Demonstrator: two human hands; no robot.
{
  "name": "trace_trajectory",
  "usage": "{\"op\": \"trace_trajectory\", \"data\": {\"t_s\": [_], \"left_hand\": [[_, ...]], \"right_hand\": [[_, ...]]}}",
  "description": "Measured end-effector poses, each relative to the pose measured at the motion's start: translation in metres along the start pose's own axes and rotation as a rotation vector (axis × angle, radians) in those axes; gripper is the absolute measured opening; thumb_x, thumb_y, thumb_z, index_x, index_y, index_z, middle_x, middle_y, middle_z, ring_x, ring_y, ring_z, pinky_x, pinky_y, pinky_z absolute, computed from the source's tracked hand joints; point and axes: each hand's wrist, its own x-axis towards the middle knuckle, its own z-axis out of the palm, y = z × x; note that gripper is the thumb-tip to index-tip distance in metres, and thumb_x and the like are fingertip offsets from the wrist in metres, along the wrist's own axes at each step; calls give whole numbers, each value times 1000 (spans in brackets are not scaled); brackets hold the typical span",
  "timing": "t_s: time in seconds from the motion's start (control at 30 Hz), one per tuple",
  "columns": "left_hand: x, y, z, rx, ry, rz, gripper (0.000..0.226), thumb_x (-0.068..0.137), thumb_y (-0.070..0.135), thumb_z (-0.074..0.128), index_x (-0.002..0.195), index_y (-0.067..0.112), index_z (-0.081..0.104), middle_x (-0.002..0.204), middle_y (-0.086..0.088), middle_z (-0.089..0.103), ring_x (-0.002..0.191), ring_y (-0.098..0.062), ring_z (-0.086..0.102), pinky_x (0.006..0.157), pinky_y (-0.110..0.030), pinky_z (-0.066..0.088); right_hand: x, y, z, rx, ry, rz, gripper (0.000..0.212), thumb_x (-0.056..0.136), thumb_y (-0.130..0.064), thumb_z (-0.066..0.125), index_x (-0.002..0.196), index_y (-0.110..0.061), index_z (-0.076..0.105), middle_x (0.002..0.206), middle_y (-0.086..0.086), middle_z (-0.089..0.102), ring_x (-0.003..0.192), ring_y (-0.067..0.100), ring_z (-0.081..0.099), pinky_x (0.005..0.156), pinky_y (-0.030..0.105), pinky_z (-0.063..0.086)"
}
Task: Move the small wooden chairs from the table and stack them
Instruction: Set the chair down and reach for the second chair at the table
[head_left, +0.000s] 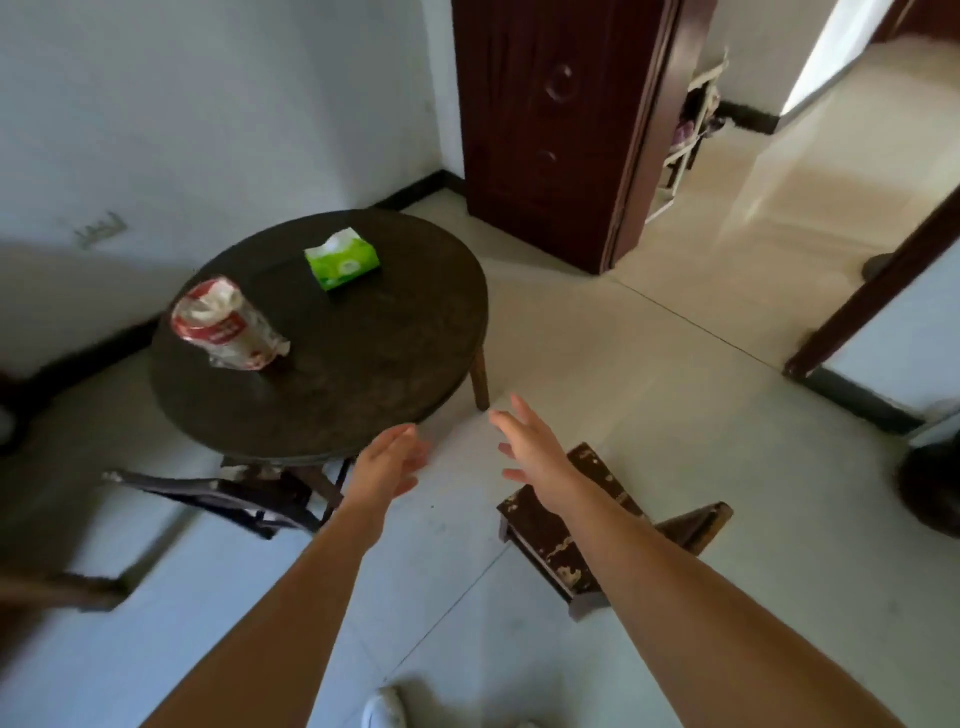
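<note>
A low round dark table (363, 364) stands on the tiled floor near the wall. One small dark wooden chair (566, 540) with chipped paint sits on the floor to the right, partly hidden under my right forearm. Another small chair (244, 496) is tucked partly under the table's near edge, on the left. My left hand (389, 462) reaches forward, fingers apart and empty, just past the table's near rim. My right hand (530, 447) is also open and empty, held above the far end of the right chair.
A green tissue pack (342, 258) and a red-and-white plastic bag (226, 325) lie on the table. A dark brown door (550, 124) stands open at the back, with a doorway to its right. A blurred wooden piece (78, 590) shows at the lower left. My white shoe (384, 709) is at the bottom.
</note>
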Motion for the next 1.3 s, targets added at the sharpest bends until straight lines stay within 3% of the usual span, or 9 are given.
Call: {"op": "trace_trajectory", "data": {"t_s": [0.1,0.2,0.43,0.57,0.8,0.9,1.03,1.1,1.3], "left_hand": [[-10,5,-57,-122,94,-17,28,91,34,50,115,20,56,109,-9,66,105,-28,61,93,-44,47],[-19,8,-112,-229,205,-3,34,92,30,49,121,13,53,105,-11,67,101,-29,62,82,-39,50],[-40,6,-240,-266,339,15,34,92,31,49,120,13,56,109,-11,67,102,-28,62,92,-45,47],[-43,6,-312,-272,353,40,31,92,29,48,119,14,55,99,-7,69,101,-28,62,85,-38,48],[-40,10,-407,-239,347,58,39,94,34,43,127,13,49,117,-10,64,109,-27,60,97,-44,46],[-40,9,-436,-223,338,83,33,95,35,41,121,18,52,117,-8,64,109,-25,60,95,-40,47],[-29,7,-475,-204,341,100,32,95,36,39,120,21,52,114,-3,64,105,-22,61,88,-33,48],[-18,7,-497,-191,340,95,34,95,35,39,122,20,51,112,-2,64,105,-21,61,87,-32,48],[31,21,-561,-123,283,55,24,95,29,42,115,25,55,113,-4,66,107,-22,61,94,-37,46]], "right_hand": [[-2,-15,55,-86,-134,-7,57,90,-44,45,143,-37,25,150,0,34,127,24,43,89,37,46],[-3,-26,112,-177,-235,-5,53,92,-44,43,142,-36,29,149,1,37,126,24,45,89,36,47],[-6,-34,244,-245,-346,22,51,90,-43,45,140,-34,36,140,1,49,120,22,52,99,46,46],[-9,-33,319,-227,-388,44,52,89,-43,46,139,-35,36,138,-1,53,113,20,55,89,40,50],[-8,-31,412,-273,-402,54,53,89,-45,45,139,-32,35,135,-2,54,99,14,56,67,29,52],[-1,-33,443,-289,-408,79,53,90,-44,46,140,-30,35,133,-1,55,93,12,58,72,33,54],[14,-37,485,-287,-416,107,51,91,-41,47,139,-27,37,97,-13,62,84,9,61,64,31,53],[23,-40,506,-264,-416,119,50,91,-40,47,138,-27,38,89,-15,61,83,9,62,64,31,53],[59,-47,563,-210,-392,162,44,92,-38,46,134,-27,41,132,3,55,102,21,59,84,41,54]]}}
